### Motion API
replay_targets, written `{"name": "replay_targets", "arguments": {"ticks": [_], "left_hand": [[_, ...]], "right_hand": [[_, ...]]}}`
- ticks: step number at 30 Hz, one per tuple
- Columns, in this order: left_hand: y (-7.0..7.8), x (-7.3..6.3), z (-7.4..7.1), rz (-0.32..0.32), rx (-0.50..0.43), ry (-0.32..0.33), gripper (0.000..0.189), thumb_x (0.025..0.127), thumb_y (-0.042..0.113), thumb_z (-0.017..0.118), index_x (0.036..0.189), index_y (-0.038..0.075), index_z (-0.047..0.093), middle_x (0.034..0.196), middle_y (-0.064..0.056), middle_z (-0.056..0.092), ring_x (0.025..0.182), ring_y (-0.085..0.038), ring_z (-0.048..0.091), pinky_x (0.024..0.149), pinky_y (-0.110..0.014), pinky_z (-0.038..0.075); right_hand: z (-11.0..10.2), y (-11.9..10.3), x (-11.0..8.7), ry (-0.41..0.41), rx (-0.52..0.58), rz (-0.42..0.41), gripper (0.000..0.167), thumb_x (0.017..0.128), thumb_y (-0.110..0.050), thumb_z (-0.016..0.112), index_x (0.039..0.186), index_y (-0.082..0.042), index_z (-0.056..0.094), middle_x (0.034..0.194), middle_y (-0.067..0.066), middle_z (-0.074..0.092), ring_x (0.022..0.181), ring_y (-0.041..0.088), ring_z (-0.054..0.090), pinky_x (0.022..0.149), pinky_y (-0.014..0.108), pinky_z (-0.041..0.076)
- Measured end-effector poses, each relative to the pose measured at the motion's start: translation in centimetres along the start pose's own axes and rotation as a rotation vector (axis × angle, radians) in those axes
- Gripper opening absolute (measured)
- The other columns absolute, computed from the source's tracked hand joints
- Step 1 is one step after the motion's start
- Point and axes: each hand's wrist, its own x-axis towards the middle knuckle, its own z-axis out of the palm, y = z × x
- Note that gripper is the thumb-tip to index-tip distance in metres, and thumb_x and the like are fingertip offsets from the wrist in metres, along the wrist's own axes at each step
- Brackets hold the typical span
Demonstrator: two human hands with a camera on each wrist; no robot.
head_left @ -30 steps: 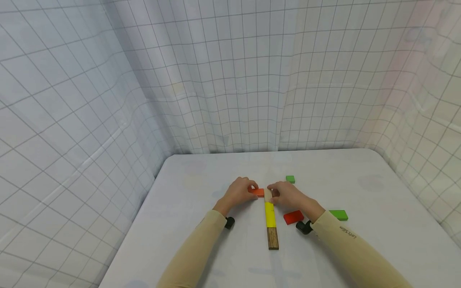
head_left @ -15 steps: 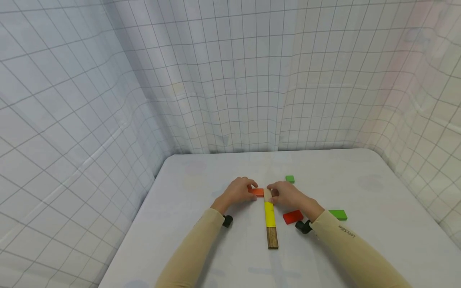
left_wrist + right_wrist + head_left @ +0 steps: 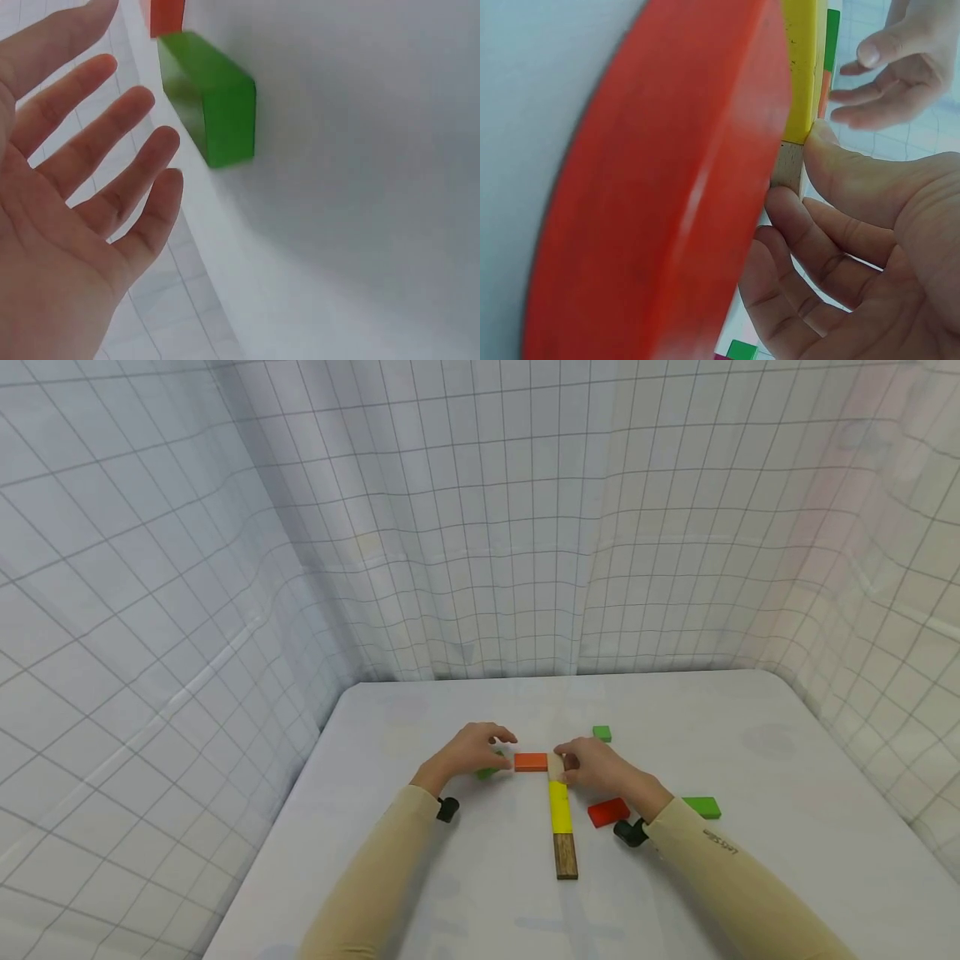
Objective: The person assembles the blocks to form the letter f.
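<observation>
My right hand point(image 3: 600, 766) pinches a pale wooden block point(image 3: 555, 766) between thumb and fingers, as the right wrist view also shows. This block ends a straight line with a yellow block point(image 3: 560, 807) and a dark brown wooden block point(image 3: 566, 857). An orange block point(image 3: 530, 762) lies crosswise against the pale block's left side. Left of that, my left hand point(image 3: 468, 750) hovers with spread, relaxed fingers over a green block point(image 3: 229, 120), holding nothing. In the head view the hand partly hides this green block.
A small green block point(image 3: 602, 733) lies behind my right hand. A red block point(image 3: 608, 812) is in front of it, and a longer green block point(image 3: 701, 807) sits partly behind the right sleeve. Gridded white curtains point(image 3: 480, 568) stand around the white table point(image 3: 420, 710).
My left hand has let go of the orange block and moved left, uncovering that block and part of the green one. The right hand has stayed on the pale block.
</observation>
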Motion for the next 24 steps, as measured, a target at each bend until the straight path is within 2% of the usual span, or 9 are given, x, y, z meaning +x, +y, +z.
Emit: {"name": "replay_targets", "arguments": {"ticks": [3, 9, 16, 19, 24], "left_hand": [[-0.9, -0.5, -0.7, 0.008, -0.017, -0.031, 0.043, 0.088, 0.028, 0.078, 0.13, 0.02, 0.069, 0.132, 0.003, 0.062, 0.119, -0.024, 0.054, 0.095, -0.044, 0.048], [-2.5, -1.2, -1.7, 0.03, -0.05, -0.119, 0.05, 0.084, 0.017, 0.079, 0.131, 0.027, 0.068, 0.135, 0.001, 0.059, 0.12, -0.024, 0.053, 0.094, -0.043, 0.048], [-4.0, -1.4, -1.9, 0.121, -0.073, -0.18, 0.056, 0.084, 0.008, 0.081, 0.136, 0.021, 0.066, 0.141, 0.001, 0.057, 0.125, -0.024, 0.051, 0.106, -0.047, 0.04], [-4.6, -1.2, -1.9, 0.13, -0.103, -0.201, 0.057, 0.084, 0.008, 0.081, 0.137, 0.022, 0.065, 0.144, 0.003, 0.054, 0.128, -0.022, 0.048, 0.109, -0.047, 0.037], [-4.8, -1.2, -2.0, 0.108, -0.136, -0.23, 0.058, 0.086, 0.01, 0.08, 0.14, 0.024, 0.062, 0.147, 0.004, 0.05, 0.131, -0.022, 0.045, 0.11, -0.047, 0.036]], "right_hand": [[-0.1, 0.0, 0.0, 0.009, -0.004, -0.02, 0.05, 0.089, -0.018, 0.079, 0.134, -0.004, 0.064, 0.085, -0.002, 0.059, 0.08, 0.017, 0.052, 0.07, 0.03, 0.047], [-0.2, 0.0, -0.1, 0.01, 0.012, -0.032, 0.05, 0.089, -0.017, 0.079, 0.134, -0.003, 0.064, 0.083, -0.002, 0.058, 0.079, 0.017, 0.052, 0.069, 0.031, 0.046], [-0.1, 0.1, -0.1, 0.01, 0.024, -0.013, 0.05, 0.089, -0.016, 0.079, 0.135, -0.004, 0.063, 0.085, -0.002, 0.059, 0.08, 0.017, 0.052, 0.07, 0.031, 0.047], [-0.1, 0.1, -0.1, 0.012, 0.027, -0.018, 0.05, 0.089, -0.016, 0.079, 0.134, -0.004, 0.064, 0.085, -0.002, 0.059, 0.08, 0.017, 0.052, 0.07, 0.031, 0.047], [-0.1, 0.1, -0.1, 0.013, 0.024, -0.022, 0.05, 0.089, -0.016, 0.079, 0.134, -0.004, 0.064, 0.086, -0.002, 0.059, 0.08, 0.018, 0.052, 0.07, 0.031, 0.047]]}}
